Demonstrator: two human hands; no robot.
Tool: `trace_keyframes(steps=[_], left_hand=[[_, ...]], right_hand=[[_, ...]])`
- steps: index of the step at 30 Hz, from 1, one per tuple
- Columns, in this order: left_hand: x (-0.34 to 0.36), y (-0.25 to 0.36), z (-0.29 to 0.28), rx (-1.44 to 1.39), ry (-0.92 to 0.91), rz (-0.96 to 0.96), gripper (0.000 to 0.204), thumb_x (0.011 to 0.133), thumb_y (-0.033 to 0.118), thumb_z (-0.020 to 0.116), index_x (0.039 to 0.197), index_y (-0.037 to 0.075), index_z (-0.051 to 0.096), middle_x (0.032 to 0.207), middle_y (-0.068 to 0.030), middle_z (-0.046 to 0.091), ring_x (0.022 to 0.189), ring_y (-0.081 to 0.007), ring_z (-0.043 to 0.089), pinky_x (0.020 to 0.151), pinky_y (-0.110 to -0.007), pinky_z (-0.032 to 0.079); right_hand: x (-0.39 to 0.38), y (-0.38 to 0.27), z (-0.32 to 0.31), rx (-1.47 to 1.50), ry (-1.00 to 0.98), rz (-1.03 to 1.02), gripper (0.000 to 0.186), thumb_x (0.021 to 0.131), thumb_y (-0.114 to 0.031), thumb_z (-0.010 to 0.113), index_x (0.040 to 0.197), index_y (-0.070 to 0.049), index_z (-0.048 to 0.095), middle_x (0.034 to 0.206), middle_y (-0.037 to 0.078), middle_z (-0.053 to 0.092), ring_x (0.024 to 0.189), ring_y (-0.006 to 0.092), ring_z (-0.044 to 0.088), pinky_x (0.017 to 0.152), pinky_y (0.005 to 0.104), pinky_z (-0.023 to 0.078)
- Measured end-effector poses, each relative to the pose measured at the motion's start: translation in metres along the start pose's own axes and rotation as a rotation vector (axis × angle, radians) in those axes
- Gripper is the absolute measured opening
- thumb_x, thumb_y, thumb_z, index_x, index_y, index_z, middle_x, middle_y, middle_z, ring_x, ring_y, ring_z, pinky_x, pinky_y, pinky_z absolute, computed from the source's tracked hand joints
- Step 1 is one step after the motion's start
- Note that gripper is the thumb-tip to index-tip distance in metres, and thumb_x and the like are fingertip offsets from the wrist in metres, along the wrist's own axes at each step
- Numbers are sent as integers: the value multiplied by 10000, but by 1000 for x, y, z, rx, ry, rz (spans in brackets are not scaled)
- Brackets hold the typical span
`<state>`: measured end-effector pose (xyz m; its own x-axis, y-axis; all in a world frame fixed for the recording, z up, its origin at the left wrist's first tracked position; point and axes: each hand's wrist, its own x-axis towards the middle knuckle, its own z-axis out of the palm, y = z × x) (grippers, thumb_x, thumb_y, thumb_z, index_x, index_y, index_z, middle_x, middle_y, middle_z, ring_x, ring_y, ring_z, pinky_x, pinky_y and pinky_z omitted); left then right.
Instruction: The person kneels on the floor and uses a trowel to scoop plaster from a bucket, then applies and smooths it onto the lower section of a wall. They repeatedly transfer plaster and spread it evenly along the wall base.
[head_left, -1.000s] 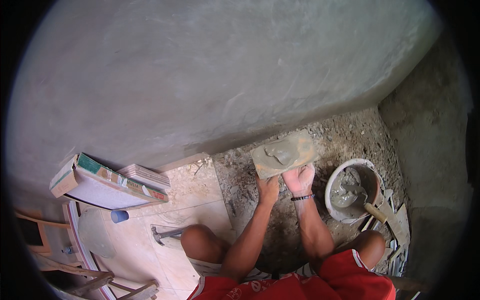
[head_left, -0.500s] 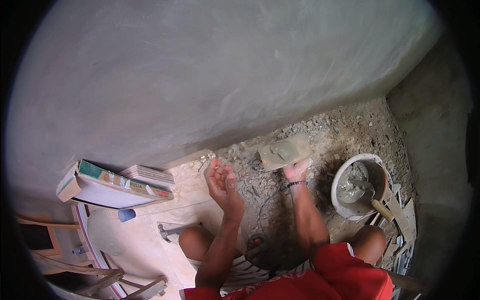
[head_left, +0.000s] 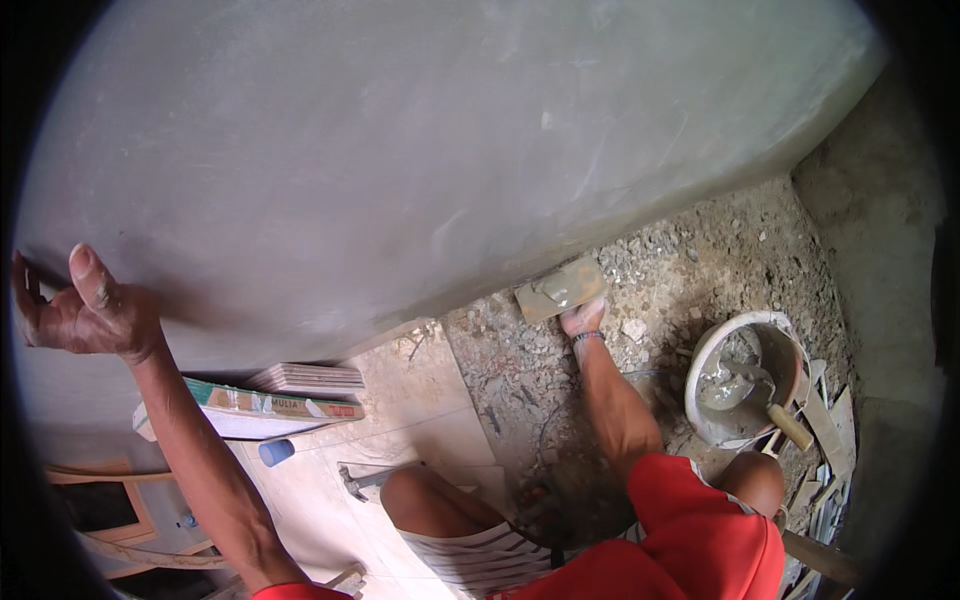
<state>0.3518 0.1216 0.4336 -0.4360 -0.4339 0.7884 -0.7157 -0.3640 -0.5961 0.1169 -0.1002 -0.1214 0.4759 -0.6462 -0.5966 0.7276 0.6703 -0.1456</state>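
My right hand (head_left: pixel 583 317) grips the near edge of a flat rectangular tile (head_left: pixel 535 305), its fingers mostly hidden beneath. Wet grey mortar (head_left: pixel 563 289) lies heaped on the tile's upper face. Both are low, close to the foot of the plastered wall (head_left: pixel 400 150). Far over to the left, my left hand (head_left: pixel 90 312) is raised in front of the wall with thumb and fingers apart, holding nothing; whether it touches the wall I cannot tell. A bucket (head_left: pixel 700 372) of mortar stands at the right. Resting in it is a trowel (head_left: pixel 790 427) with a wooden handle.
Rubble (head_left: pixel 690 255) covers the ground along the wall. Left of it are pale floor tiles (head_left: pixel 420 385) with a hammer (head_left: pixel 352 484) and a blue cup (head_left: pixel 276 453). A carton (head_left: pixel 240 425) and stacked tiles (head_left: pixel 310 378) lean by the wall. Broken strips (head_left: pixel 825 430) lie beside the bucket.
My left hand has swung far left and up toward the wall, its fingers now spread. The tile in my right hand has shifted slightly, and the whole view has turned a little left.
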Motion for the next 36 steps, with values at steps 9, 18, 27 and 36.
trace_keyframes(steps=[9,18,27,36], left_hand=[[-18,-7,-14,-62,-92,-191,385,847,98,633,1217,101,528,1153,-140,478,959,-212,520,648,-274,447],[-10,5,-10,-24,-81,-115,448,787,193,638,1175,24,493,1213,-119,492,1065,-213,539,784,-290,498],[3,24,0,-89,-116,-138,440,807,173,639,1202,42,494,1232,-78,356,1166,-160,399,967,-320,413],[4,24,-5,-58,-168,-189,485,764,198,656,1201,50,506,1257,-108,284,1274,-231,287,1039,-383,354]], right_hand=[[19,6,0,-110,168,-99,337,946,-309,430,1151,-74,557,1127,72,610,986,242,606,857,387,523],[8,15,29,-190,322,-66,368,943,-351,425,1174,-96,557,1171,54,586,1041,232,573,862,380,506],[13,12,31,-244,304,-100,519,973,-475,317,1290,-100,487,1290,58,520,1121,250,523,960,411,437],[-6,21,60,-167,255,-47,585,965,-526,272,1341,-108,431,1366,96,443,1201,295,454,1039,470,356]])
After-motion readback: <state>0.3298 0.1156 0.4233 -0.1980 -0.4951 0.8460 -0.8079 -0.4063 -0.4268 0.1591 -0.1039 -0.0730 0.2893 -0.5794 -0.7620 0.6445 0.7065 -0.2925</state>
